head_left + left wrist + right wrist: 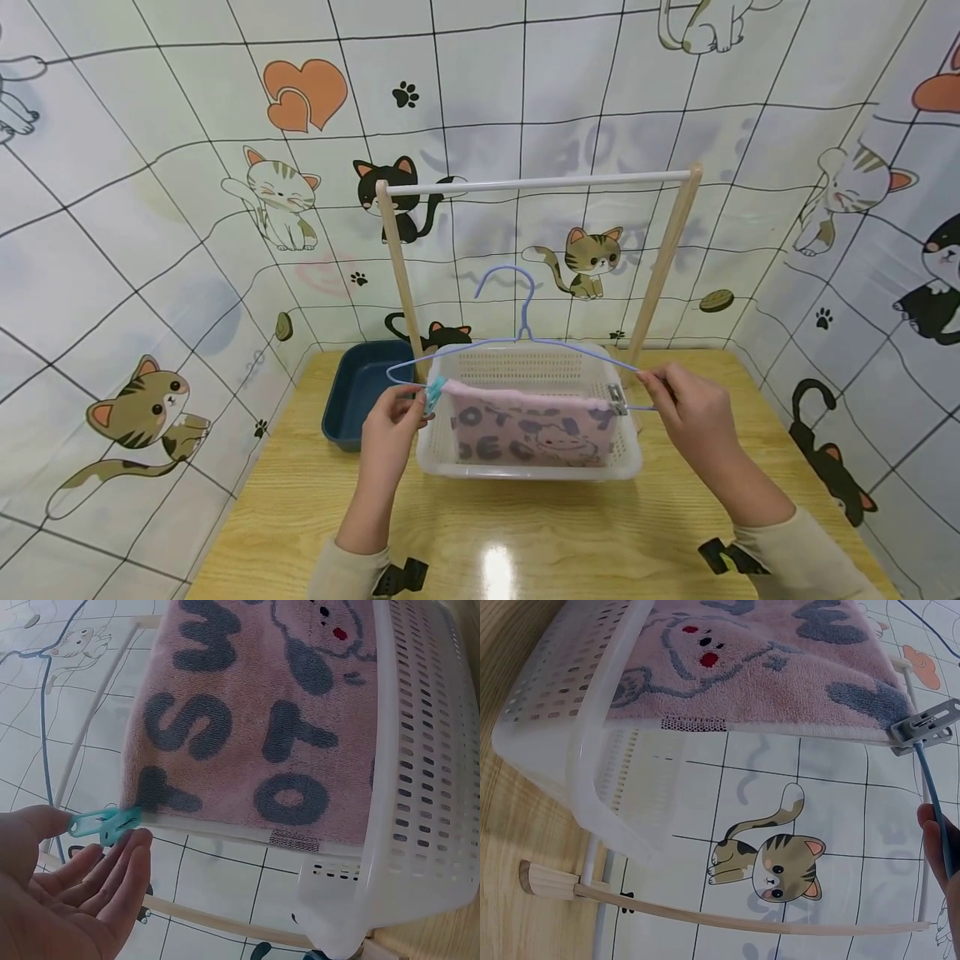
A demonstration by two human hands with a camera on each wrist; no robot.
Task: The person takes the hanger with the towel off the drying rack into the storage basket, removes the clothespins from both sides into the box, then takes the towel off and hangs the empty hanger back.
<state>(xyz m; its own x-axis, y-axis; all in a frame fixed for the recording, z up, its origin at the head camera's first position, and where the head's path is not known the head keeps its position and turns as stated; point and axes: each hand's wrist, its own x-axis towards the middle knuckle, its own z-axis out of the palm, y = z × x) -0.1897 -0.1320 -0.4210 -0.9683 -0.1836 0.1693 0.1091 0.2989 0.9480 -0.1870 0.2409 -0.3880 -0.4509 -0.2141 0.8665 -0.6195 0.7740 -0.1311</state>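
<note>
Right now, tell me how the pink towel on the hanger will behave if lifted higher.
The pink towel hangs limp from two clips, so it is probably floppy and will sway. The thin blue hanger may flex. The teal clip seems to grip only a corner, which could slip.

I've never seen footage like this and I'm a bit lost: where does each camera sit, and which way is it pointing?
Head: worn on the head, looking forward and down at the table, rack and both forearms; left hand, right hand.
Left wrist: beside the left hand, looking at the teal clip, pink towel and white basket.
Right wrist: beside the right hand, only fingertips showing, looking at the grey clip.
Shared: towel and basket appear in all three.
</note>
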